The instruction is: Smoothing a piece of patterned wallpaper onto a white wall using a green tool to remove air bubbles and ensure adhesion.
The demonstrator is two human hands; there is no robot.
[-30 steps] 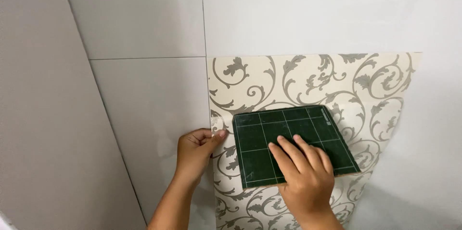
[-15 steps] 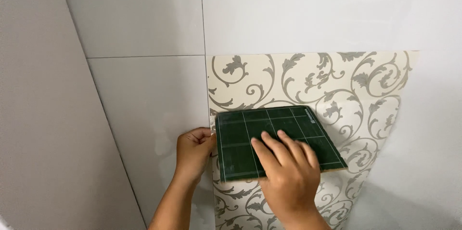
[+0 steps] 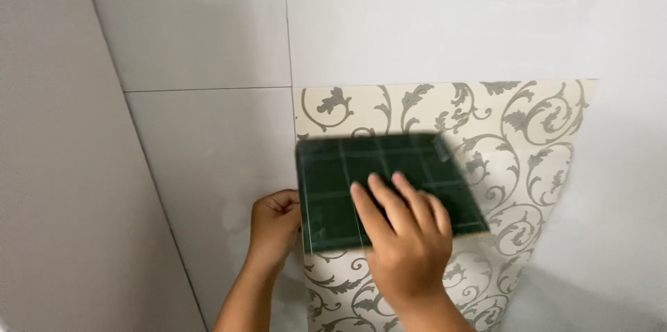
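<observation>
A cream sheet of wallpaper point(image 3: 514, 137) with grey scroll leaves lies against the white tiled wall point(image 3: 208, 61). My right hand point(image 3: 403, 241) presses a dark green gridded mat point(image 3: 340, 186) flat on the sheet, fingers spread over the mat's lower middle. The mat's left edge sits at the sheet's left edge. My left hand point(image 3: 273, 224) is curled at that left edge, just beside the mat's lower left corner, pinching the paper's border there. What is between its fingers is hidden.
Large glossy white tiles with thin grout lines point(image 3: 286, 19) cover the wall. A side wall point(image 3: 55, 165) meets it at the left corner. Bare tile lies right of the sheet point(image 3: 625, 186).
My right hand has slid the green mat leftward across the wallpaper until it reaches the sheet's left edge. The left hand has stayed at that edge, its small white tab now hidden.
</observation>
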